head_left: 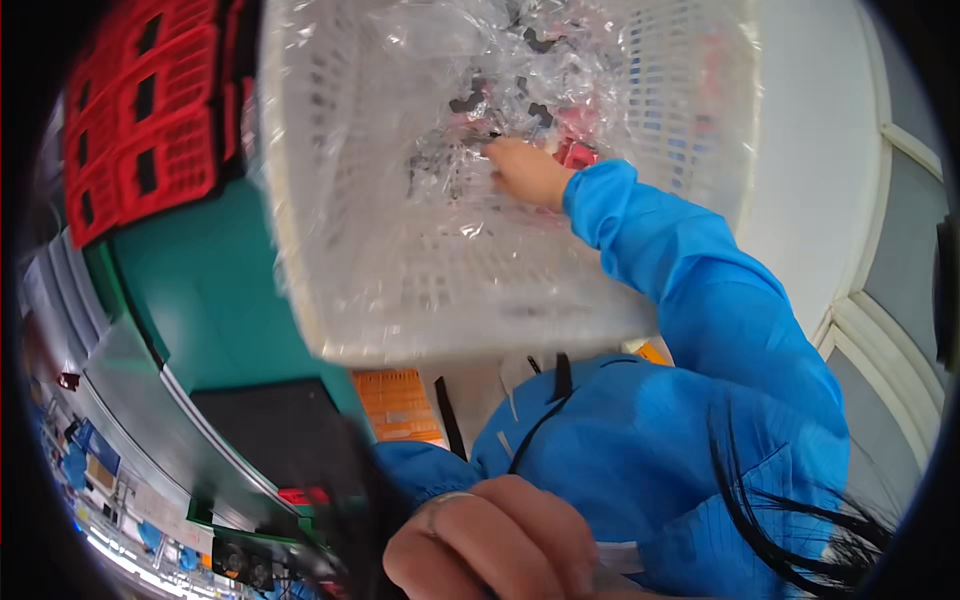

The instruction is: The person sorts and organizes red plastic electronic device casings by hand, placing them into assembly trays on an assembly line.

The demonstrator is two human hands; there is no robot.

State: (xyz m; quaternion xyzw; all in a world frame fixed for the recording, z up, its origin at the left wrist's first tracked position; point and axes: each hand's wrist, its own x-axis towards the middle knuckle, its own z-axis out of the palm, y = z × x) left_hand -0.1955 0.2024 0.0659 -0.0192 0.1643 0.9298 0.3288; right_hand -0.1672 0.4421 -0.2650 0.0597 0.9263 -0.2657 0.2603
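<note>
My right hand (530, 174) reaches down into a large white plastic basket (300, 300), its blue sleeve crossing the right wall. The fingers are closed at the edge of a small dark part, too small to name. Around it, crumpled clear plastic film (430, 30) covers black curved pieces (466, 100) and red pieces (577, 152). Close below, my left hand (490, 540) is curled with its fingers folded in front of my blue smock (650, 440). Whatever it may hold is hidden.
Red slotted trays (150, 110) stand at the left on a green work surface (210, 280). A black mat (275, 425) lies nearer. Below the basket stands an orange crate (398, 402). A white wall panel (815, 150) closes off the right side.
</note>
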